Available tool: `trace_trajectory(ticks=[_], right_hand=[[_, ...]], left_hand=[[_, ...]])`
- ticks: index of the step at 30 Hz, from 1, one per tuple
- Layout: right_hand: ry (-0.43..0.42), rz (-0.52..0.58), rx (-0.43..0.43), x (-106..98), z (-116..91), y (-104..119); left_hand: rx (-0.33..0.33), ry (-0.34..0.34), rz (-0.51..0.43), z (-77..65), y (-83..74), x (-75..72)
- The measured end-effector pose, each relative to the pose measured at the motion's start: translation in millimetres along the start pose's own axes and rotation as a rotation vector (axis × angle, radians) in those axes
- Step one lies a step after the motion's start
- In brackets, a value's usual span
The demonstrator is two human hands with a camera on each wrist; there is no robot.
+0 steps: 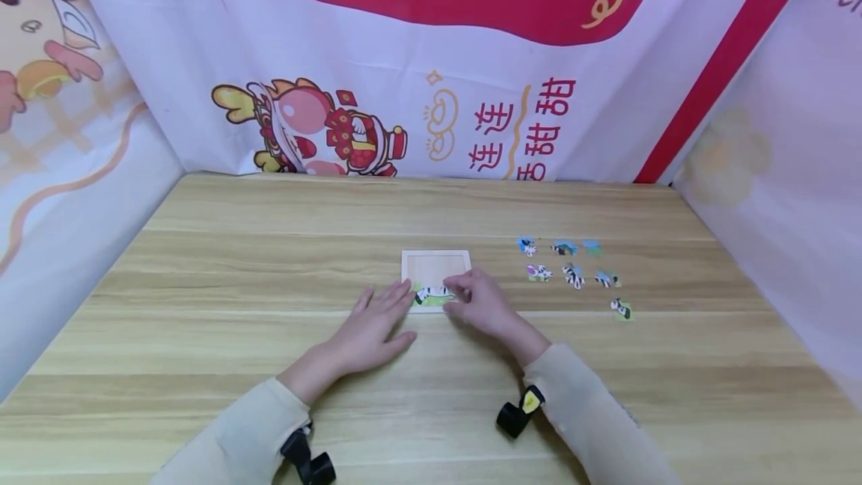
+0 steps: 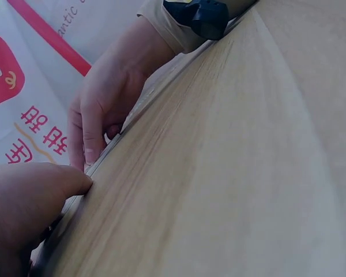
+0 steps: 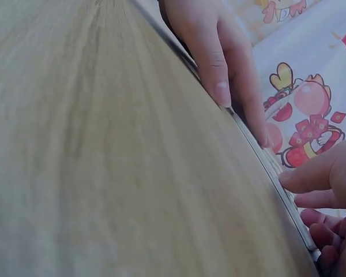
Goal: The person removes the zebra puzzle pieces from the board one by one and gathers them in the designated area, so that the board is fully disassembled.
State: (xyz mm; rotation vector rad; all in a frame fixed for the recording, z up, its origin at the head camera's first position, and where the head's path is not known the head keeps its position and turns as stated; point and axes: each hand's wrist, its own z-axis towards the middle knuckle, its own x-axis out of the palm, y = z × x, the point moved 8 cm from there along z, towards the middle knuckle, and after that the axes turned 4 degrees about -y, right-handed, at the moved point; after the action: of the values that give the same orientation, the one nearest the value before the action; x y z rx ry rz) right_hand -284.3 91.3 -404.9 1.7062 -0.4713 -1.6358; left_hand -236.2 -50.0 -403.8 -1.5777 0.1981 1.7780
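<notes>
A small pale puzzle frame [image 1: 436, 254] lies on the table, with zebra puzzle pieces [image 1: 431, 294] along its near edge. My left hand [image 1: 373, 328] lies flat, its fairly straight fingertips against the frame's left side and the thumb spread towards me. At the near right corner my right hand [image 1: 481, 302] bends its fingers, with index finger and thumb on either side of the right end of a zebra puzzle piece. Those fingers partly cover that piece. In the left wrist view, the right hand [image 2: 112, 95] reaches down to the frame. The right wrist view shows the left hand [image 3: 222, 55] at the frame's edge.
To the right of the frame lie several loose puzzle pieces, among them a zebra piece [image 1: 574, 276] and a green-edged piece [image 1: 622, 310] nearest me. Printed cloth [image 1: 377, 51] hangs behind the wooden table [image 1: 283, 245] and along both sides. Black cameras sit at both wrists.
</notes>
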Motion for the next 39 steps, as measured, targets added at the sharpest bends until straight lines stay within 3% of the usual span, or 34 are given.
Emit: trace_trajectory(ticks=[20,34,39], right_hand=[[0.019,-0.110,0.047,3.3,7.0,6.0],[-0.015,0.148,0.030,1.0,5.7,-0.1],[-0.014,0.194,0.056,0.3,4.2,-3.1]], left_hand=[[-0.024,0.069,0.062,1.5,-2.8,1.9],[-0.014,0.064,0.048,2.2,-2.3,3.6],[-0.006,0.058,0.059,2.4,-2.1,2.7]])
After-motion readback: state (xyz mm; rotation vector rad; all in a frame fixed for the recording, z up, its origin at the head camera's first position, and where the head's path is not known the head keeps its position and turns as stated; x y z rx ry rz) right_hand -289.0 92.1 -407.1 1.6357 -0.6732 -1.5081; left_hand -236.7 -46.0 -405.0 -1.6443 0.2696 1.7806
